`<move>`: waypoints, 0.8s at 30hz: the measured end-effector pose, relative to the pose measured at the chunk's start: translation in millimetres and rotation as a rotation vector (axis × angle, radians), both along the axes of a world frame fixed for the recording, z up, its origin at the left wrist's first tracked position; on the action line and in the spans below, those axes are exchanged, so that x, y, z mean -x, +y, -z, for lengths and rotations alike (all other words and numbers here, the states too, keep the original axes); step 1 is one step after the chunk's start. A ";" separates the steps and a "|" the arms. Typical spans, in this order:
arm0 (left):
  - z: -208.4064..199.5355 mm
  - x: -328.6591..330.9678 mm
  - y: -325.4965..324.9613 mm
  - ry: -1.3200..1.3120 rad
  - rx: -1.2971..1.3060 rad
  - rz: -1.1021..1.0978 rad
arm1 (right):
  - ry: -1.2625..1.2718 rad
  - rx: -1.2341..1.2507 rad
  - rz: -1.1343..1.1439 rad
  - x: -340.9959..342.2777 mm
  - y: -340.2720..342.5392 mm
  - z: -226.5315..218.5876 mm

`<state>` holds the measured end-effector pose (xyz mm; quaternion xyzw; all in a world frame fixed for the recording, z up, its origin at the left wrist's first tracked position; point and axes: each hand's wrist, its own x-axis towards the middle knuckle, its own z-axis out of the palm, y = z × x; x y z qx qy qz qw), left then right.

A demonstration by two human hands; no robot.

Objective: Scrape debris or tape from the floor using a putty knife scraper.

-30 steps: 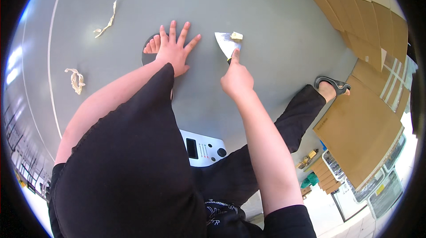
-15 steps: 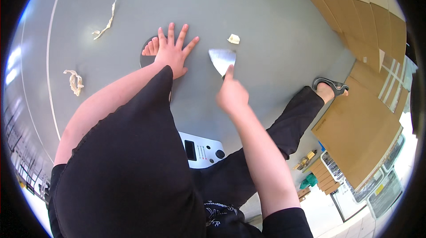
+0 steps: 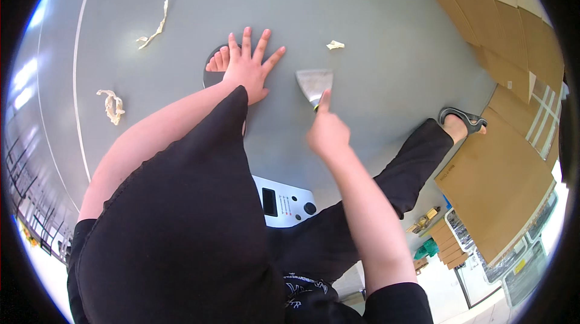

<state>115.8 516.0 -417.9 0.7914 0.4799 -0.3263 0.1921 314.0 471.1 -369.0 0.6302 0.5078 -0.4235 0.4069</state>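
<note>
My right hand (image 3: pixel 328 134) grips a scraper (image 3: pixel 315 85) with a wide metal blade, the index finger stretched along it toward the blade. Its handle is hidden in the fist. Just beyond the blade, apart from it, lies a small cream-coloured scrap (image 3: pixel 335 45) on the grey floor (image 3: pixel 374 28). Fingers spread, my left hand (image 3: pixel 246 69) rests palm down on the floor beside my left foot, holding nothing. That foot wears a dark sandal (image 3: pixel 212 75), partly covered by the hand and the black trouser leg.
Two more cream-coloured strips, one long and thin (image 3: pixel 158 27) and one curled (image 3: pixel 112 107), lie to the left. A white device with a dark screen and knob (image 3: pixel 285 202) sits between my legs. Cardboard boxes (image 3: pixel 495 28) stand at the far right, and flat cardboard (image 3: pixel 498 182) lies near my right foot.
The view has shifted slightly, carrying everything rightward in it. The scraper blade has turned a little, and the small scrap near it looks flatter. My left hand stays planted.
</note>
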 end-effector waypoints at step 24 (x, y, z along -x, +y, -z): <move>-2.0 3.3 -0.9 0.019 0.008 -0.004 | -0.039 -0.046 -0.129 -15.0 35.0 -0.6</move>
